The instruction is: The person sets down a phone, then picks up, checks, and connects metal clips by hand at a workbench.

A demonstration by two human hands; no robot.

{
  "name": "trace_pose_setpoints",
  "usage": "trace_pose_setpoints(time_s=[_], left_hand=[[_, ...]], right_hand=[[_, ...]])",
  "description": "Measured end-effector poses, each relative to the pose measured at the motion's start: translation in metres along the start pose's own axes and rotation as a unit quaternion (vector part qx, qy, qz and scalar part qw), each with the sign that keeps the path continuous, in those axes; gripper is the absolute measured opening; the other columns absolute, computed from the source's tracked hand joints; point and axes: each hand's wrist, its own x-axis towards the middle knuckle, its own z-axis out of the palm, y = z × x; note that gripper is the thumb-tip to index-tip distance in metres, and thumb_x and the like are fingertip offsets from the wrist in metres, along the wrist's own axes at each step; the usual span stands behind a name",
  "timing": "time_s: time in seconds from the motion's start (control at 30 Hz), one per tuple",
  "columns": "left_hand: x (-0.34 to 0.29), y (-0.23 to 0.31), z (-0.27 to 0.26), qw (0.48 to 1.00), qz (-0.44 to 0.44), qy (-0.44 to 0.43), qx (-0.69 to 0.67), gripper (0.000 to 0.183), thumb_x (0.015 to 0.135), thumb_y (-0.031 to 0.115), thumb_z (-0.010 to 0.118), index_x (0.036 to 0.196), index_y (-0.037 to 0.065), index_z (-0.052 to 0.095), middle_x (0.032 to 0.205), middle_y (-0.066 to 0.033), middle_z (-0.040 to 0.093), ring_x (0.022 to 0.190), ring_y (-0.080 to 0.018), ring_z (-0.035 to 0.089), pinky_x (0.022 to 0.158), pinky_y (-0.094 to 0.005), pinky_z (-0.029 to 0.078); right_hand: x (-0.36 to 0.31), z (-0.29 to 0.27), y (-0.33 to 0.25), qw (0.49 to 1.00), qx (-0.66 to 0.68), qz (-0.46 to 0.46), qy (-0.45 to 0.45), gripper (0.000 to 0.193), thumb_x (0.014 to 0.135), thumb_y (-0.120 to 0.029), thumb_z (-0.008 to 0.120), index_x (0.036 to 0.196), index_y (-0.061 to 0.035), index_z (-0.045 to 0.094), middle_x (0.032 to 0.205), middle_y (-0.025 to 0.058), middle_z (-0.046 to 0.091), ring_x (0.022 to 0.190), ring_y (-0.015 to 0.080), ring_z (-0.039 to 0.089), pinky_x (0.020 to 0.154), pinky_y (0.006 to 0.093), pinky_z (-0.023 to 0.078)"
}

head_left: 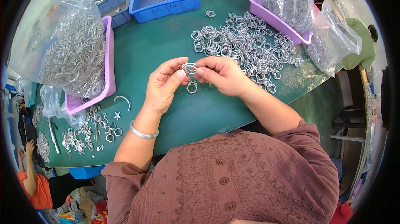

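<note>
A silver openwork metal ring (190, 68) is held up between my two hands over the green table. My left hand (161, 83) pinches its left side between thumb and fingers. From the other side, the thumb and forefinger of my right hand (223, 74) grip the same ring. Just below the fingertips shows another silver ring (192, 87); whether it touches a hand I cannot tell. A spread-out heap of similar silver rings (246, 42) lies beyond my right hand.
At left, a lilac tray (109, 65) holds a bulging clear bag of metal pieces. Near it lie loose rings (110, 137), a star (117, 116) and a metal rod (53, 136). A blue bin (166, 13) stands at the back, another lilac tray (287, 32) at right. Other people are around.
</note>
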Motion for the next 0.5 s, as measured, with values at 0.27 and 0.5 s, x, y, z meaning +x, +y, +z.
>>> trace_pose_setpoints(time_s=[0.27,0.5], left_hand=[[0.0030,-0.0045,0.0007,0.998,0.056,-0.007,-0.037,0.039,0.080,-0.002,0.054,0.118,0.001,0.042,0.097,-0.0075,0.054,0.088,-0.0127,0.053,0.077,-0.0251,0.046],[0.0013,-0.0044,0.0007,0.997,0.068,-0.019,-0.028,0.052,0.078,-0.006,0.053,0.126,0.002,0.034,0.103,-0.0084,0.052,0.095,-0.0155,0.052,0.086,-0.0288,0.042]], right_hand=[[0.0004,0.0011,-0.0051,0.967,-0.175,-0.175,0.055,0.019,0.076,-0.003,0.060,0.094,0.0001,0.059,0.080,0.0068,0.060,0.070,0.0127,0.058,0.062,0.0240,0.046],[-0.0001,0.0034,0.0009,0.968,-0.136,-0.194,0.080,0.027,0.072,0.000,0.062,0.098,0.0015,0.055,0.083,0.0083,0.060,0.071,0.0141,0.058,0.063,0.0250,0.048]])
